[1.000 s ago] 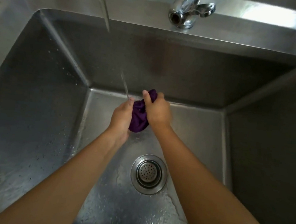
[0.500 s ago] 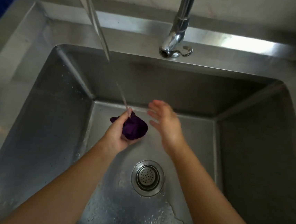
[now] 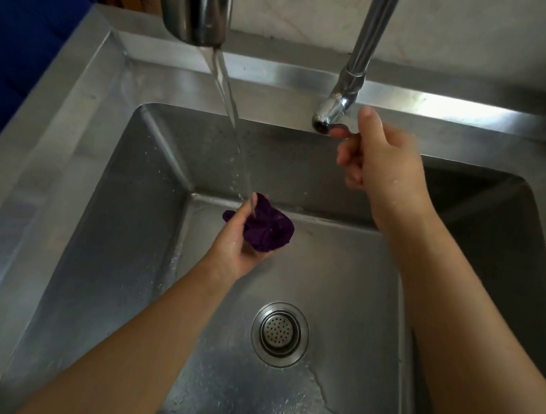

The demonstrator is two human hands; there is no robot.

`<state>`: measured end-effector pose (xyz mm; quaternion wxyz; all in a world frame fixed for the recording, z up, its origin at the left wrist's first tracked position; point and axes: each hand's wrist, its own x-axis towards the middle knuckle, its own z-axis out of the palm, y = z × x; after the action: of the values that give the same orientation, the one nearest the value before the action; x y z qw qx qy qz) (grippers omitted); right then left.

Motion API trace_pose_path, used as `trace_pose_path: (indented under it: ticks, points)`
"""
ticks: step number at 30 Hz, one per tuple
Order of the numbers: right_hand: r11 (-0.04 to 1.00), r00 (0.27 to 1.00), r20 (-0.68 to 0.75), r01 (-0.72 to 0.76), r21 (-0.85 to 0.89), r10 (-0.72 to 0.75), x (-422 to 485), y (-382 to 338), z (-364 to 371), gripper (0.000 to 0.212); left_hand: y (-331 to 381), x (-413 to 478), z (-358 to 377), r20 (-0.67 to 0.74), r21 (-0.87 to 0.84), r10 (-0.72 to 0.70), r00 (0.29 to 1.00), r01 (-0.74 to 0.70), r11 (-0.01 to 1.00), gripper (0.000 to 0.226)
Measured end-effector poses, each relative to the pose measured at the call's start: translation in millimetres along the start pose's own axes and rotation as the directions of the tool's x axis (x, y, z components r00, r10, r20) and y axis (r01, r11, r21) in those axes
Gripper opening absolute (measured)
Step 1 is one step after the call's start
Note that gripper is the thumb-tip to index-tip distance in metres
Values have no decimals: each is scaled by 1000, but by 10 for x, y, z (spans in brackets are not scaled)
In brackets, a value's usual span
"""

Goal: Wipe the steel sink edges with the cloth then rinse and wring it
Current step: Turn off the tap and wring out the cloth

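Observation:
The bunched purple cloth [image 3: 271,231] sits in my left hand [image 3: 236,248], low over the basin of the steel sink [image 3: 54,139]. A water stream [image 3: 230,112] falls from the tap spout [image 3: 197,6] onto the cloth and my fingers. My right hand [image 3: 382,160] is raised to the tap's valve body [image 3: 329,113] at the back rim. Its thumb and curled forefinger pinch the small tap handle, which is mostly hidden under the fingers.
A round drain strainer [image 3: 280,333] lies in the wet basin floor below my hands. The tap's riser pipe [image 3: 371,32] stands at the back against a pale wall. A blue surface [image 3: 25,32] borders the sink's left edge.
My right hand let go of the cloth and rose to the tap handle. My left hand keeps the cloth under the running water. The view has tilted up toward the tap.

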<state>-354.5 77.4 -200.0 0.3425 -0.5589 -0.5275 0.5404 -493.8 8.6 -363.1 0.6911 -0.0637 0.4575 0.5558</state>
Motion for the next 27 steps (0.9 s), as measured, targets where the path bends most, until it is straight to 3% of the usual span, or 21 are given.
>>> trace_pose_path:
  ticks: [4,11,13,15,18,20,22,23,27]
  points:
    - [999,999,36,34,22,-34,25,51,-25,37,13,-2,13,-18,-15,9,1000,-9,1000,25]
    - [932,983,166,14,362,-80,48,316,-45,39,6,-82,29,-43,-1,7,999,-7,1000,25]
    - [924,986,148,21,381,-83,58,338,-26,40,-8,-111,48,-57,-1,-2,998,2,1000,25]
    - [947,996,52,57,315,-77,49,401,19,44,-27,-125,64,-77,-16,-13,997,12,1000,26]
    - [995,993,-82,89,39,-85,-72,719,151,48,-64,-105,112,-106,-35,-28,994,24,999,31]
    - [963,986,50,167,-211,-160,-247,1036,286,53,-105,-112,180,-107,-10,-39,994,38,999,35]
    - [878,965,232,211,-430,-119,-377,1289,432,63,-180,-121,216,-89,16,-60,994,62,998,37]
    - [846,969,228,198,-496,-93,-403,1351,480,61,-215,-136,232,-85,43,-70,994,74,996,36]
    - [860,984,79,177,-478,-159,-347,1351,464,34,-253,-209,217,-75,284,-44,996,63,957,33]
